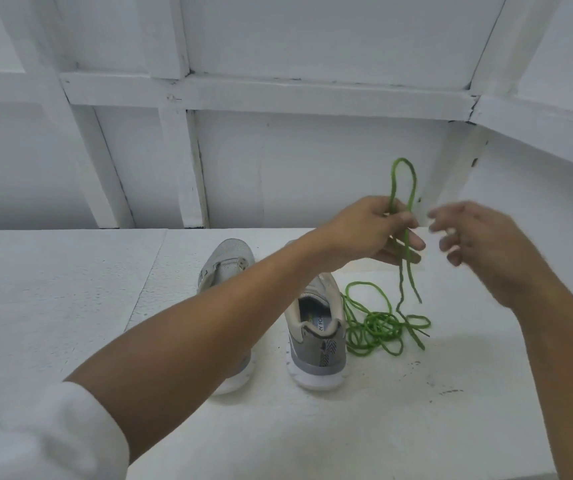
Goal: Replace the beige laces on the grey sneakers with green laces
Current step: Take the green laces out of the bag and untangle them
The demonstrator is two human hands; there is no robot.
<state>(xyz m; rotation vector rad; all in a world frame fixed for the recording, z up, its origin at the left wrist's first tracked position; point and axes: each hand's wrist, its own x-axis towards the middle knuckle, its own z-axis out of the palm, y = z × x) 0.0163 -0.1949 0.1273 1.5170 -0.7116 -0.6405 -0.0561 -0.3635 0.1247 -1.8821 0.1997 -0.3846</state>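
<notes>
Above table | left hand [377,233] pinches looped green lace [403,188] | thin, cord-like

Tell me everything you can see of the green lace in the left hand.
The green lace is a thin cord, doubled over. The left hand grips it in the air, a loop standing above the fingers, strands hanging below toward a loose green pile on the table. The right hand is not touching it.

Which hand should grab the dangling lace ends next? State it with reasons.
Right hand, probably: it is free, fingers loose, just beside the green lace. The left hand is busy gripping that lace's loop.
</notes>
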